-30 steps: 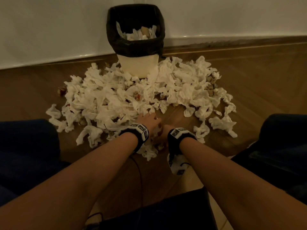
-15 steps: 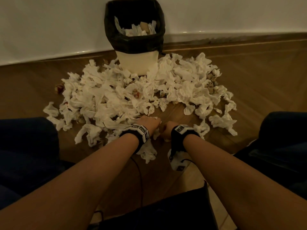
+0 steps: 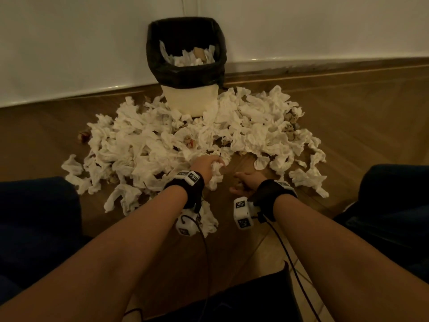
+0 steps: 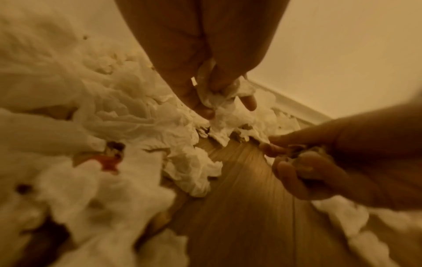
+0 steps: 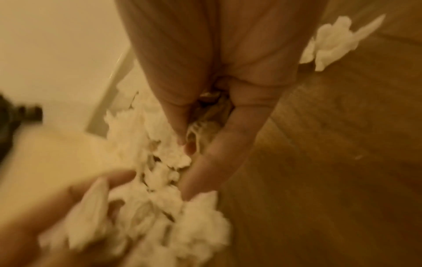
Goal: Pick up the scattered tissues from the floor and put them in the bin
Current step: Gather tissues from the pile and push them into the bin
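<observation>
A wide heap of crumpled white tissues (image 3: 162, 140) covers the wooden floor in front of a cream bin (image 3: 189, 98) lined with a black bag, which holds some tissues. My left hand (image 3: 209, 166) hovers at the heap's near edge and grips a wad of white tissue (image 4: 214, 97), fingers curled round it. Just to its right, my right hand (image 3: 243, 182) is low over the floor, fingers curled round a small brownish crumpled scrap (image 5: 210, 112). The left wrist view shows that scrap (image 4: 301, 157) in the right hand's fingers.
The bin stands against a white wall (image 3: 69, 43) with a skirting board. Bare floor (image 3: 359, 124) stretches to the right of the heap. Dark blue knees (image 3: 34, 217) sit at both sides. Cables run from the wrist cameras (image 3: 241, 214).
My left hand has closed on a wad of tissue and lifted slightly from the heap's edge. My right hand has drawn a little to the right, apart from the left.
</observation>
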